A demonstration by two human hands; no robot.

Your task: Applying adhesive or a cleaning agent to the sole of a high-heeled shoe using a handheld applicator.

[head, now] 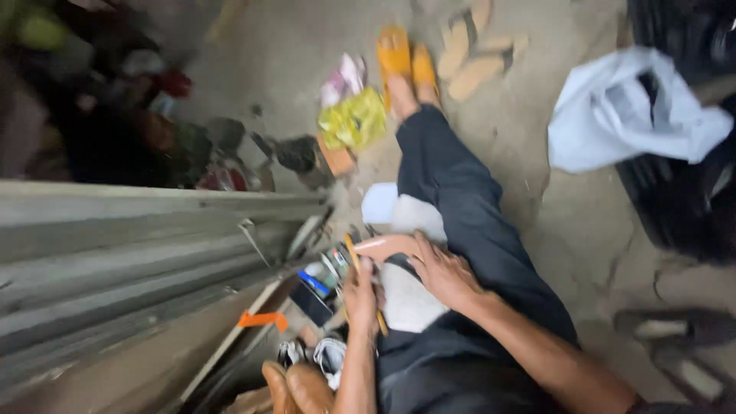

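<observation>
We sat low over a dirt floor (583,230) with one leg stretched out in dark trousers (460,199). A tan shoe (387,247) lay across our lap on a white cloth (410,295). Our right hand (441,272) rested on the shoe with its fingers spread, pressing it down and not closed around it. Our left hand (360,295) was curled tight around a thin yellow stick-like tool (364,284) (it could have been a brush or an awl, the picture was too blurry to tell). The tool's tip was just beside the shoe.

We thought a few things could go wrong. The shoe was only pressed down, not gripped, so it could slide off our lap. The tool was close to our right fingers, so a slip could poke them. Small tins and bits (326,272) were packed near our left hand, and an elbow bump could knock them over.

The floor was rough, dusty and cracked. On our foot was an orange sandal (395,54), and a pair of tan sandals (468,57) lay just beyond it. A crumpled yellow bag (354,119) sat near the foot. A pale blue cloth (629,107) hung over something dark on the right. A grey ribbed metal sheet (146,245) stood on the left, and brown shoes (299,387) waited near our knee.
</observation>
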